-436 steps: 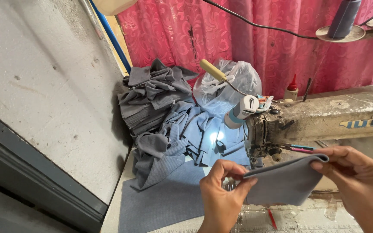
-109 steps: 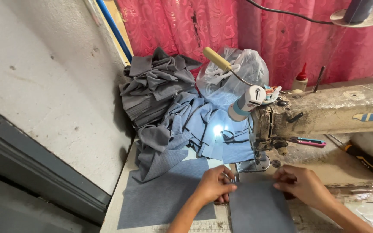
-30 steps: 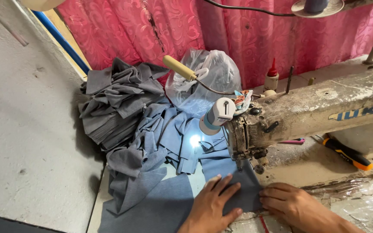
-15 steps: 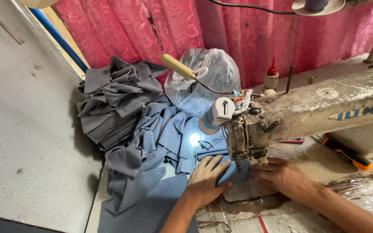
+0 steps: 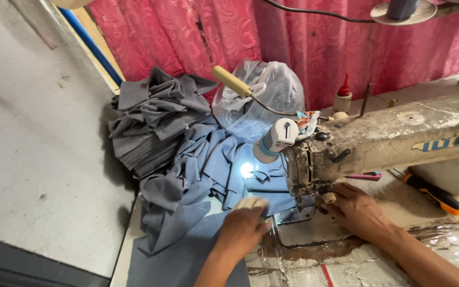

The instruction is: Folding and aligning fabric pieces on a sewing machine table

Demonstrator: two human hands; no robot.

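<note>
Left hand (image 5: 241, 229): palm down on the bench, fingers curled, pinching a small pale piece (image 5: 251, 202) at the fingertips, just left of the needle plate.
Right hand (image 5: 358, 210): under the machine (image 5: 383, 143) head, fingers bunched together by the presser foot (image 5: 328, 197); whether it holds anything, cannot tell.
Blue cloth (image 5: 187, 255): flat on the bench, under and left of the left hand (its far end heaps up behind, lit by the lamp).
Grey stack (image 5: 150, 122): back left, well apart from both hands.
Plastic bag (image 5: 264, 98): behind the lamp (image 5: 274, 139).
Screwdriver (image 5: 434, 194): right of the right hand, near the machine base.
</note>
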